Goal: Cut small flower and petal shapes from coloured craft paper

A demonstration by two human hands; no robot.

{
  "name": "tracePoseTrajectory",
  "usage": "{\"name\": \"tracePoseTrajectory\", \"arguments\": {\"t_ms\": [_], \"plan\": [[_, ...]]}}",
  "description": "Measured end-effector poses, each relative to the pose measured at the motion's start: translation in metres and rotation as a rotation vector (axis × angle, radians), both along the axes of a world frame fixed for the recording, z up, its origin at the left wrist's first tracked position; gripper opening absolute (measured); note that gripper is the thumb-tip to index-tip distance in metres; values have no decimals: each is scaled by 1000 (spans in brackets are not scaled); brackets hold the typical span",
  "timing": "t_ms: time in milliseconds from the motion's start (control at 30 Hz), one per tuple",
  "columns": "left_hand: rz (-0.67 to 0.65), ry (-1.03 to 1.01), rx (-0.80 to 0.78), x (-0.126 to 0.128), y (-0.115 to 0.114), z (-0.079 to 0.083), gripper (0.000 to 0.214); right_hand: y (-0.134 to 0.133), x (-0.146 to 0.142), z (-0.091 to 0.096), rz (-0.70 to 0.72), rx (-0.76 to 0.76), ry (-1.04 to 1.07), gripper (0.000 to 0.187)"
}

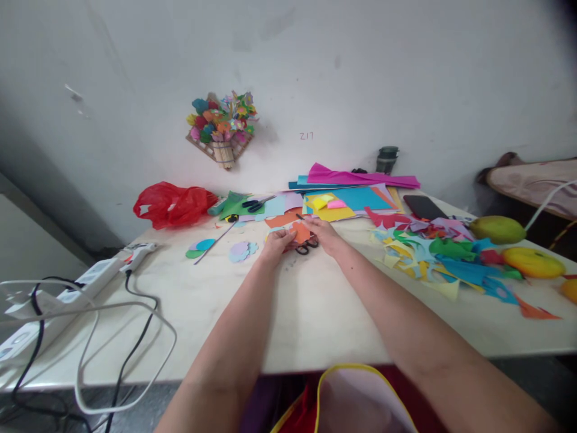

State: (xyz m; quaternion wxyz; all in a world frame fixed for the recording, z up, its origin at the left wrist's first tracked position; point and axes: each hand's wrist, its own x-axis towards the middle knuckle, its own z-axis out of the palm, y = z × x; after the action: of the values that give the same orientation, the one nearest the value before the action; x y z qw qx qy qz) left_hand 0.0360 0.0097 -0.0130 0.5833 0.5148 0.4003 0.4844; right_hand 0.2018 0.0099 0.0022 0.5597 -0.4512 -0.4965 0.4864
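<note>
Both my arms reach forward over a pale table (311, 313). My left hand (277, 242) pinches the left edge of a small orange paper piece (301, 231). My right hand (323, 233) grips its right side, fingers curled over it. A pair of scissors with dark handles (305, 246) lies on the table just under the paper, between my hands. Whether my right hand also touches the scissors is unclear.
Paper scraps (442, 255) and mangoes (497, 229) lie right. Coloured sheets (356, 195), another pair of scissors (253, 205) and a red plastic bag (174, 204) sit at the back. A power strip (85, 282) with cables lies left. A paper-flower decoration (223, 123) hangs on the wall.
</note>
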Motion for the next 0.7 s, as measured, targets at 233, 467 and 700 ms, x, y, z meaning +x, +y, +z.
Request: {"name": "tracePoseTrajectory", "arguments": {"t_ms": [233, 467, 700], "plan": [[-15, -10, 0, 0, 1, -1, 46, -5, 5, 4, 73, -100, 26, 23], [-80, -8, -3, -1, -3, 2, 48, -3, 2, 2, 29, -103, -63, 25], [-95, -3, -3, -2, -4, 4, 49, 4, 3, -4, -11, -79, -86, 31]]}}
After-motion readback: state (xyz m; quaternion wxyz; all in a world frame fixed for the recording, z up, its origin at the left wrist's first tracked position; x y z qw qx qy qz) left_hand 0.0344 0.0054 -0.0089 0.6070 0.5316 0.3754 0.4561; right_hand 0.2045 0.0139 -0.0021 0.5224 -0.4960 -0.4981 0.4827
